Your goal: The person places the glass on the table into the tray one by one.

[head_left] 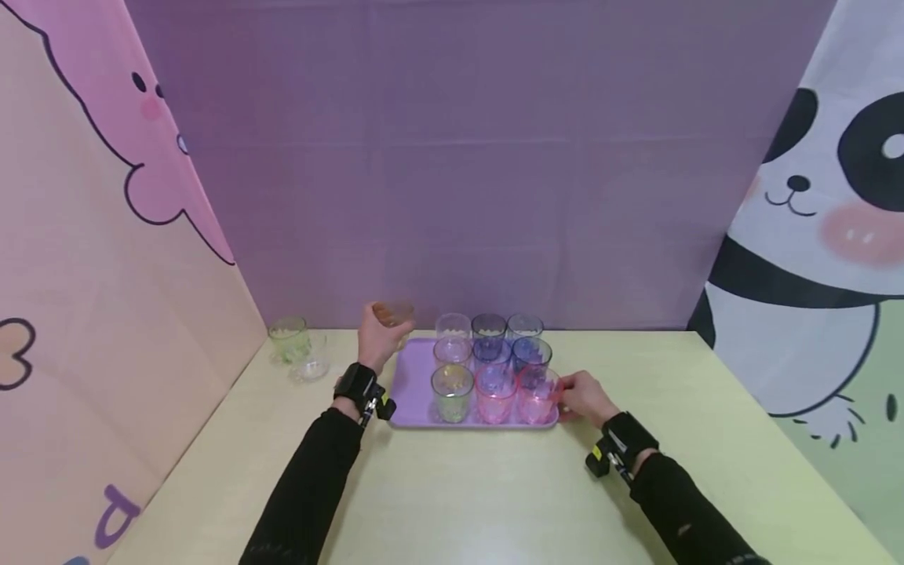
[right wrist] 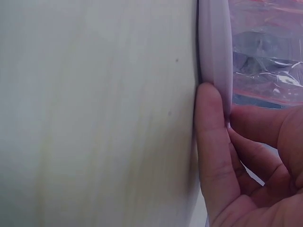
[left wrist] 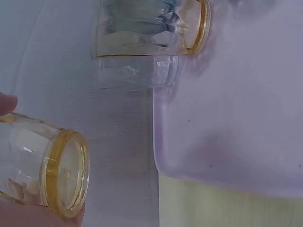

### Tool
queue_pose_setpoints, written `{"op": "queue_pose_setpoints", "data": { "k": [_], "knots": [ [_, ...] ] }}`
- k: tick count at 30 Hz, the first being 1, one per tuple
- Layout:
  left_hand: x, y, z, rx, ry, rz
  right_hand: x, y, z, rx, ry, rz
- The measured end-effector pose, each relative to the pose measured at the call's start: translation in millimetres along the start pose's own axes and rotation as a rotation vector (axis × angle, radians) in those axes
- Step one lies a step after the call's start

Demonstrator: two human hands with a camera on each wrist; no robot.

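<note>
My left hand (head_left: 379, 339) grips a clear amber-tinted glass (left wrist: 31, 158) and holds it up over the far left corner of the lilac tray (head_left: 410, 388). In the left wrist view the glass lies sideways across the picture, its amber base toward the tray. At the near right corner, my right hand (head_left: 588, 399) pinches the tray's rim (right wrist: 215, 52) between thumb and fingers, right beside a pink glass (head_left: 537, 400). Rows of tinted glasses stand on the tray, among them a yellowish-green one (head_left: 452, 396), another pink one (head_left: 494, 399) and a dark blue one (head_left: 531, 355).
On the table's far left stand a green glass (head_left: 288, 341) and a clear glass (head_left: 311, 365). A purple cloth backdrop (head_left: 480, 173) rises behind the table (head_left: 466, 494). Printed cartoon panels flank it on both sides.
</note>
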State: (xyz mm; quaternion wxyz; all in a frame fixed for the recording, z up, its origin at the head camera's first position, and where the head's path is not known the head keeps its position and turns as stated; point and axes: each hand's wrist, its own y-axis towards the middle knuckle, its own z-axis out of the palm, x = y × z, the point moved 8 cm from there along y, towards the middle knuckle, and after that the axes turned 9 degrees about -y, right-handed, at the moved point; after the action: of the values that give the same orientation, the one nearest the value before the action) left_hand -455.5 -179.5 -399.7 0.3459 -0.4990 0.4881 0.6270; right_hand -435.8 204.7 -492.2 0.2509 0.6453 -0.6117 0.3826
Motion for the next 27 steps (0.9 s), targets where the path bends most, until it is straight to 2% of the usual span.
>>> {"op": "queue_pose_setpoints", "data": {
  "k": [2,7,9,12,18,24,27],
  "knots": [
    [2.1,1.9,4.8,0.024,0.045,0.001,1,0,-0.5,-0.004,-0.006,-0.002],
    [8.2,6.1,11.4,0.056,0.253,0.019,1,0,0.1,-0.007,-0.017,-0.007],
    [9.6,7.4,13.3,0.065,0.291,0.024,0,0,0.1,-0.008,-0.014,-0.005],
    [11.9,8.7,16.8,0.084,0.283,0.002,0,1,-0.5,-0.004,-0.012,-0.006],
    [22.0,11.3,23.7,0.125,0.234,-0.083,-1,2,-2.3,-0.003,-0.017,-0.002],
    [27.1,12.7,26.7,0.116,0.313,-0.05,1,1,-2.7,-0.017,-0.031,-0.001],
    [31.9,12.2,26.6,0.119,0.352,-0.06,2,0,-1.7,-0.016,-0.027,0.004]
  ]
}}
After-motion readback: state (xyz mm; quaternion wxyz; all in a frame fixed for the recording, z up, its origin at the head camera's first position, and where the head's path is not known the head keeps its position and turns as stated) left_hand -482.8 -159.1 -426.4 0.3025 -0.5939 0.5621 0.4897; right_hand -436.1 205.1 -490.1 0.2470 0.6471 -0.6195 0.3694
